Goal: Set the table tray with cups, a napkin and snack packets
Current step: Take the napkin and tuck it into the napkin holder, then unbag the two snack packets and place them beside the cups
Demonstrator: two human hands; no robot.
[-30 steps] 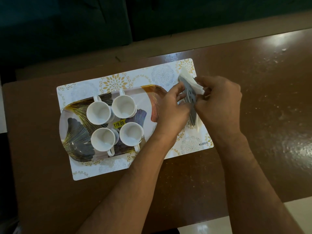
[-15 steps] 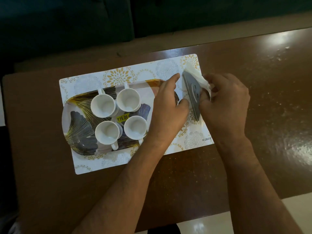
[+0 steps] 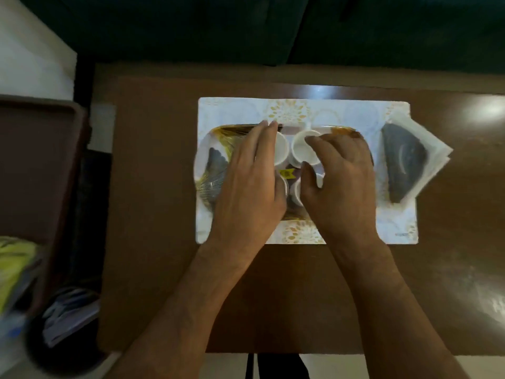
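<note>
An oval tray (image 3: 203, 162) with a gold and grey leaf print lies on a white patterned placemat (image 3: 393, 220). Several white cups (image 3: 302, 150) stand on the tray, mostly hidden under my hands. My left hand (image 3: 248, 181) is spread flat over the left cups, fingers apart. Over the right cups hovers my right hand (image 3: 341, 176), fingers curved and holding nothing that I can see. A white napkin (image 3: 434, 157) with a dark grey triangular holder (image 3: 404, 165) on it rests at the mat's right end, apart from both hands.
The brown table (image 3: 164, 187) reaches to the right with a glossy glare patch. A dark brown tray edge (image 3: 62, 170) stands at the left, with yellow-green packets (image 3: 13, 266) below it and papers (image 3: 68, 315) on the floor side. The image is motion-blurred.
Both hands let go of the napkin and grey holder, which now lie on the mat's right end, and moved left over the cups. The camera view shifted left.
</note>
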